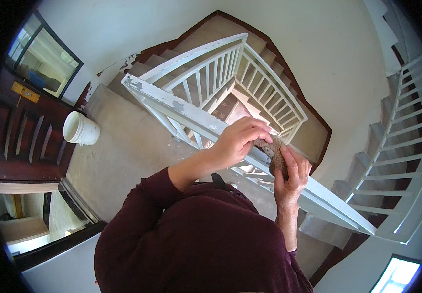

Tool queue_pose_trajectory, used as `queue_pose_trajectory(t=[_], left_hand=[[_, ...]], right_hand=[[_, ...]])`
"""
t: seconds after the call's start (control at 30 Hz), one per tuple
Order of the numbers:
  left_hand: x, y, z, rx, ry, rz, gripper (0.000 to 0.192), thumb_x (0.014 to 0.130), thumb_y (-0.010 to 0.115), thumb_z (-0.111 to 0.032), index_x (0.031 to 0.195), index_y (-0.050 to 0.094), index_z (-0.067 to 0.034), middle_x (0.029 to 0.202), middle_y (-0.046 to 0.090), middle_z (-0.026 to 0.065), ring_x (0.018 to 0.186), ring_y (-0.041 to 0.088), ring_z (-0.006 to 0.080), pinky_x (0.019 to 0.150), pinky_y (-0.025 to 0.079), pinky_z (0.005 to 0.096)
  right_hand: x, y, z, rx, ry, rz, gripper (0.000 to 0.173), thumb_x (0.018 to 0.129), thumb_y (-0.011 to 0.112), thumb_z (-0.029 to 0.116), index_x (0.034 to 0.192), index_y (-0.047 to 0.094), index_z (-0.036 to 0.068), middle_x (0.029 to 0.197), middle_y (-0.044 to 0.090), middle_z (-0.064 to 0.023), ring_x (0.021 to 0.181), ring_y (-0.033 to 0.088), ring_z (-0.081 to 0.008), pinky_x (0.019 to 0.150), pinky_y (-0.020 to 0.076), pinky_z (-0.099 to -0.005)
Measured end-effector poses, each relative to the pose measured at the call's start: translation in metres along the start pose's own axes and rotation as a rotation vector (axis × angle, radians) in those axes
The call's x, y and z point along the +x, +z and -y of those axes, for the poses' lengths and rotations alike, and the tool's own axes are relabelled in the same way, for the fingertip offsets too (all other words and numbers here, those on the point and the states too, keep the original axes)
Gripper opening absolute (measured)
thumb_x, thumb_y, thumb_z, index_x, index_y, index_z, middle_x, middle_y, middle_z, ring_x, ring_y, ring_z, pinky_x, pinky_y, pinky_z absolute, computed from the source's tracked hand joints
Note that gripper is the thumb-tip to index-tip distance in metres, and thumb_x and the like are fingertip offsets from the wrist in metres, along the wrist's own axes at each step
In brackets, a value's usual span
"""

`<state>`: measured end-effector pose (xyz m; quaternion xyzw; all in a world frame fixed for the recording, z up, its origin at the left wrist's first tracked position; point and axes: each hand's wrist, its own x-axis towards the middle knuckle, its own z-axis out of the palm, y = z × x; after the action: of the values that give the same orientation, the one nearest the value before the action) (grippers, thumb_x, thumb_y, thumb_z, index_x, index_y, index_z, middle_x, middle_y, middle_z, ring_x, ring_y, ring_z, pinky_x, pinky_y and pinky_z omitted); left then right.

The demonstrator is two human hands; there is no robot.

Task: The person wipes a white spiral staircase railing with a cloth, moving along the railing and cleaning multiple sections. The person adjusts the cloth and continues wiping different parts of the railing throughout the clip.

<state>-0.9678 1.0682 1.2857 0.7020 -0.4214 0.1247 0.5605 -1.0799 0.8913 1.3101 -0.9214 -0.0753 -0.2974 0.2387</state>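
Observation:
A brown, rough-textured cloth point(279, 156) is bent in an arc between my two hands, above the white stair railing. My left hand point(238, 141) grips its left end, the fingers curled over the top. At its right end, my right hand point(294, 169) pinches it between thumb and fingers. A greyish patch shows on the inner side of the cloth. Beneath both hands runs the flat white handrail point(181, 104), its paint chipped to grey in places towards the upper left.
A white plastic bucket point(81, 128) stands on the concrete landing point(123, 146) beside a dark red panelled door point(28, 128). Beyond the handrail, the stairwell drops between white balusters point(198, 88). Another flight of stairs point(374, 135) with a white railing rises at the right.

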Motion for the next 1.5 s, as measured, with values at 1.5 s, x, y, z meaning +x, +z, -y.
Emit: queue_pose_trajectory(t=[1.5], left_hand=[[0.028, 0.211, -0.044, -0.135, 0.1, 0.601, 0.045, 0.086, 0.07, -0.003, 0.128, 0.053, -0.003, 0.13, 0.057, 0.0186, 0.12, 0.059, 0.0364, 0.102, 0.051, 0.0437]], right_hand=[[-0.125, -0.069, -0.132, -0.365, 0.417, -0.25, 0.037, 0.073, 0.063, 0.01, 0.11, 0.063, 0.009, 0.108, 0.063, -0.009, 0.109, 0.06, -0.0272, 0.118, 0.0218, -0.0533]])
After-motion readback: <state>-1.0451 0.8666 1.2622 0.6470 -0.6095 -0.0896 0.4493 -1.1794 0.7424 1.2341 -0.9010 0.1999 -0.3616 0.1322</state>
